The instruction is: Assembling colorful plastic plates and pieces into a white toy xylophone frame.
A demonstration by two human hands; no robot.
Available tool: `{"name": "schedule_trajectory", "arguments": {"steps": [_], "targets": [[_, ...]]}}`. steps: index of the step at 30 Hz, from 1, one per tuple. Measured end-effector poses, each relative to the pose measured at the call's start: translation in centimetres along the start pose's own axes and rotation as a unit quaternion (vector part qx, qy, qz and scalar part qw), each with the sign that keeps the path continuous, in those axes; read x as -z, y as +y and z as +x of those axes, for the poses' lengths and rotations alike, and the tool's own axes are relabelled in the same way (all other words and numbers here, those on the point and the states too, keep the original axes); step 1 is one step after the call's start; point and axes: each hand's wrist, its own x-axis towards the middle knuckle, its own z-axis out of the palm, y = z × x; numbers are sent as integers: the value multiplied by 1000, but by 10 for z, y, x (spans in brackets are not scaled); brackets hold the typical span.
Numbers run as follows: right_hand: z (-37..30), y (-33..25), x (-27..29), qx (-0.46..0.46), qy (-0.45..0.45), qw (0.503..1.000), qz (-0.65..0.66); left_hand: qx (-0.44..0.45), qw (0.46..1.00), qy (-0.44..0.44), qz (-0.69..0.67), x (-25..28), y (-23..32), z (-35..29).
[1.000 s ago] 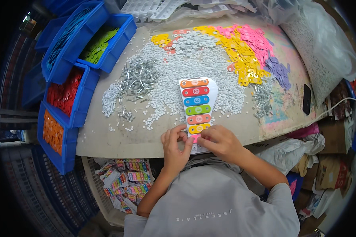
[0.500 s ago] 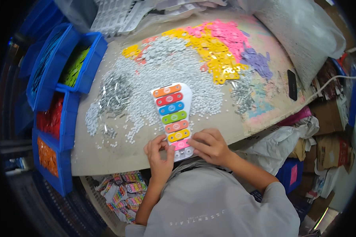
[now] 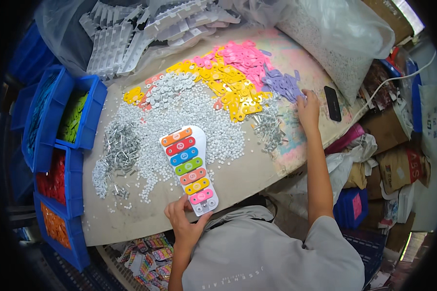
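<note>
While the left hand [image 3: 184, 225] holds one toy xylophone [image 3: 188, 169] at the bench's [image 3: 131, 220] front edge, the right hand [image 3: 308, 109] is at the purple bars [image 3: 279, 83].
Xylophone: white base, seven bars, one each orange, red, blue, green, salmon, yellow and pink; two round white studs show at the near end. Left hand: thumb and fingers closed about that end. Right hand: fingers bent at the pile's right margin; whether it grips a bar cannot be told. Four blue bins [image 3: 76, 182] at left: one with dark-blue strips [image 3: 41, 111], one each with green bars [image 3: 74, 119], red bars [image 3: 52, 177] and orange bars [image 3: 56, 225]. One crate [image 3: 110, 266] below: overlapping xylophones [image 3: 153, 254], not countable. One clear bag [image 3: 344, 29], upper right: white granules. One black phone [image 3: 333, 103].
</note>
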Motion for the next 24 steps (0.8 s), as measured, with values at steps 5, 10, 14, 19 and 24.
{"name": "schedule_trajectory", "arguments": {"steps": [5,10,14,19,24], "targets": [[14,3,-13,-55,-54,996,-40,-4,1000,-6,13,-1,-4,0],[16,-2,-10,-24,-73,993,-86,1,1000,-4,7,-4,-6,0],[8,-3,1,37,-17,996,-77,-6,1000,-6,10,-4,-6,0],[-44,-112,38,218,67,973,46,64,994,36,-82,4,0,-7],[-144,-201,89,425,10,890,162,185,899,32,-397,14,32,4]]}}
